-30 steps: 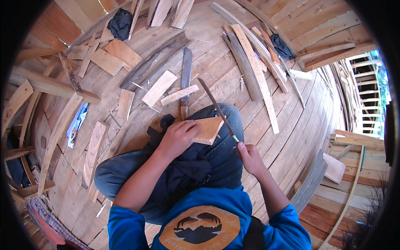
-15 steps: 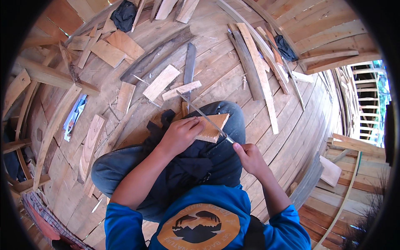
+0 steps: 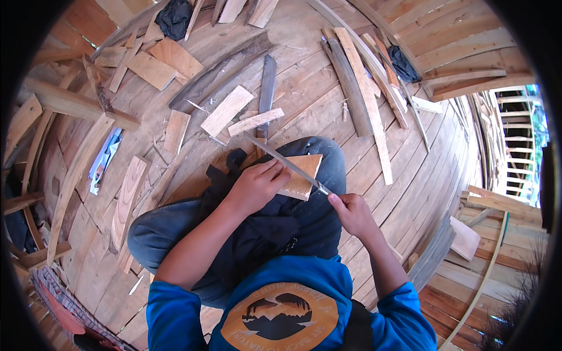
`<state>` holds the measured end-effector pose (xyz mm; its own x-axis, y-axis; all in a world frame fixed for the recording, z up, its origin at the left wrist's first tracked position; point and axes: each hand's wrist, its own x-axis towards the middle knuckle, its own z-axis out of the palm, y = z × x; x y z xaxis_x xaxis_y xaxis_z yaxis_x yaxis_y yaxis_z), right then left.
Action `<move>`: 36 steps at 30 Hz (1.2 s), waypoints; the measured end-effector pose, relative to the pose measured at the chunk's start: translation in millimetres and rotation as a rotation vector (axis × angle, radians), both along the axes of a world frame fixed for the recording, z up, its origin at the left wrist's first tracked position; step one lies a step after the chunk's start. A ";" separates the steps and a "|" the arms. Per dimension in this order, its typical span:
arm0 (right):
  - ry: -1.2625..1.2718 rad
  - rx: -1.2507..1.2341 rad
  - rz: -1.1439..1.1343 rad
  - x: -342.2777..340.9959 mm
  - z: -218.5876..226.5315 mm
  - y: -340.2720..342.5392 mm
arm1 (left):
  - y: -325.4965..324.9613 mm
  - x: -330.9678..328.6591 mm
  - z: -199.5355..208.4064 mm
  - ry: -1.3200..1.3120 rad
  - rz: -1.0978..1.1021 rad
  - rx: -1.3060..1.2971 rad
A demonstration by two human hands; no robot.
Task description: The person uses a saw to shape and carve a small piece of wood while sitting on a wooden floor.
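My left hand [image 3: 260,184] is closed on a small, flat wooden board [image 3: 301,181] that rests over my bent knee. My right hand [image 3: 353,213] grips the handle end of a long, narrow metal blade [image 3: 287,162]; whether it is a knife or a file I cannot tell. The blade slants across the board's upper face, its far end pointing up and left beyond my knee. The fingers of my left hand lie close beside it. Dark cloth [image 3: 257,225] is bunched in my lap under the left forearm.
Just ahead on the plank floor lie short wood offcuts [image 3: 227,111] and a dark, flat-bladed tool [image 3: 267,88]. Long boards [image 3: 366,105] lie to the right. A curved timber frame [image 3: 76,175] stands at left, and planks [image 3: 465,238] are at right.
The blade has shifted slightly up and left over the board and turned to show more of its flat side. My right hand has moved a little with it.
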<state>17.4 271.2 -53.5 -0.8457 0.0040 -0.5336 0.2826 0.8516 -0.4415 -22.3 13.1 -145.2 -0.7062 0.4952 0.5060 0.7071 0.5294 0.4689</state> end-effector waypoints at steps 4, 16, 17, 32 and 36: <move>0.059 -0.034 0.015 1.5 8.1 -19.1 | -5.5 -1.0 -1.2 -0.055 0.008 0.039; 0.048 0.019 0.042 -2.8 3.3 -7.2 | -5.0 1.7 1.4 -0.043 0.004 0.001; 0.071 0.056 0.027 -7.1 -8.5 4.3 | -2.9 0.4 -2.0 -0.033 0.003 0.023; -0.127 -0.546 -0.402 4.3 -30.7 17.4 | 15.1 21.5 30.7 -0.250 0.002 -0.224; -0.196 -0.599 -0.518 7.6 -39.4 21.6 | 10.7 33.2 43.1 -0.351 -0.075 -0.240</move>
